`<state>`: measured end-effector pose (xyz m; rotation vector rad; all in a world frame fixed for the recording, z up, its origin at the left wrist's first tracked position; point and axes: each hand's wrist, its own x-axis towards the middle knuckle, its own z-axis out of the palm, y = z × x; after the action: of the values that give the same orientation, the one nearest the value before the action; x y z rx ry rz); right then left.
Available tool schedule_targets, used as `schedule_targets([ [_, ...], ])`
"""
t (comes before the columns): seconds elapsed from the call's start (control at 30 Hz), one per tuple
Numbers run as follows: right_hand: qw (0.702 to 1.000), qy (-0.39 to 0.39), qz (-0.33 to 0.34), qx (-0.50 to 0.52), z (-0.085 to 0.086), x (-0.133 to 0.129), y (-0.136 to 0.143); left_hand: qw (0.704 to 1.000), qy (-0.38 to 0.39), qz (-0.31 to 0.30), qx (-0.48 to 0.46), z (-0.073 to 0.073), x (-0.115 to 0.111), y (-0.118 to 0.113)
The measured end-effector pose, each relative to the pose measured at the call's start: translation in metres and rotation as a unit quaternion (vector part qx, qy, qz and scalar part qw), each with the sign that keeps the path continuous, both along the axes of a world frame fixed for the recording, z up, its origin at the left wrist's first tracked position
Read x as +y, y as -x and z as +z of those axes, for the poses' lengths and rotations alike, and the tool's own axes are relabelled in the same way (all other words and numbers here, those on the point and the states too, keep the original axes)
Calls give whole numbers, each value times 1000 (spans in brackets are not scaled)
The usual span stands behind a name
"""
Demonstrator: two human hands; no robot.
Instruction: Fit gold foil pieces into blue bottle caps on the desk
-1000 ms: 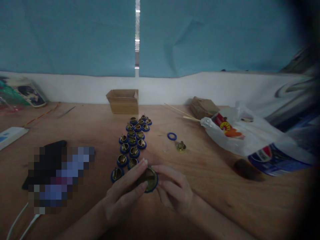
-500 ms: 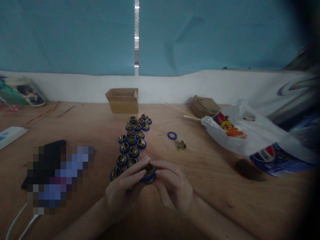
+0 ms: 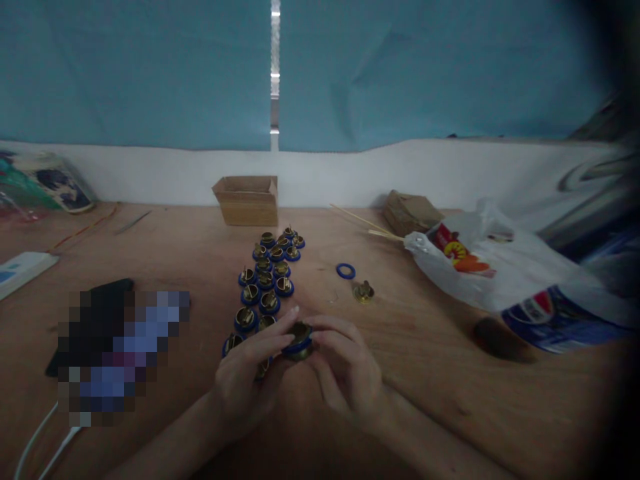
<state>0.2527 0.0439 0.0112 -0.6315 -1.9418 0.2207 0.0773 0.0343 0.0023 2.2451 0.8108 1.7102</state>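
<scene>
Between the fingers of both hands is a round brass-coloured metal piece with a blue ring [image 3: 299, 343], its underside partly hidden. My left hand [image 3: 253, 377] pinches it from the left, and my right hand [image 3: 346, 363] grips its right edge. Just beyond and to the left, several like brass pieces with blue rings [image 3: 269, 303] stand on the wooden table in a loose column; my left hand covers part of the nearest ones. Right of that group lie a loose blue ring [image 3: 345, 271] and a brass piece without a ring [image 3: 363, 291].
At the back stand an open cardboard box [image 3: 249, 202] and a crumpled brown box [image 3: 411, 212]. A white plastic bag [image 3: 460, 287] with thin sticks and a Pepsi bottle [image 3: 555, 319] lie right. Left are a dark phone-like object [image 3: 107, 303], cables and a white power strip [image 3: 27, 272].
My fingers have shifted slightly around the held brass piece, showing more of its blue ring and top. The view has moved a little; the things on the table stay put.
</scene>
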Motion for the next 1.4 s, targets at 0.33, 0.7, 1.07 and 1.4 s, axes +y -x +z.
schedule_targets([
  [0.33,995,85,4,43,-8,-9,8,999,15,15,24,-13,4,2],
  [0.7,993,114,11,30,-3,-4,7,997,47,52,22,-19,2,1],
  [1.07,991,135,23,-6,-2,0,5,997,68,35,22,-21,4,2],
  [1.4,988,156,22,-5,1,4,5,997,55,37,46,-17,6,1],
])
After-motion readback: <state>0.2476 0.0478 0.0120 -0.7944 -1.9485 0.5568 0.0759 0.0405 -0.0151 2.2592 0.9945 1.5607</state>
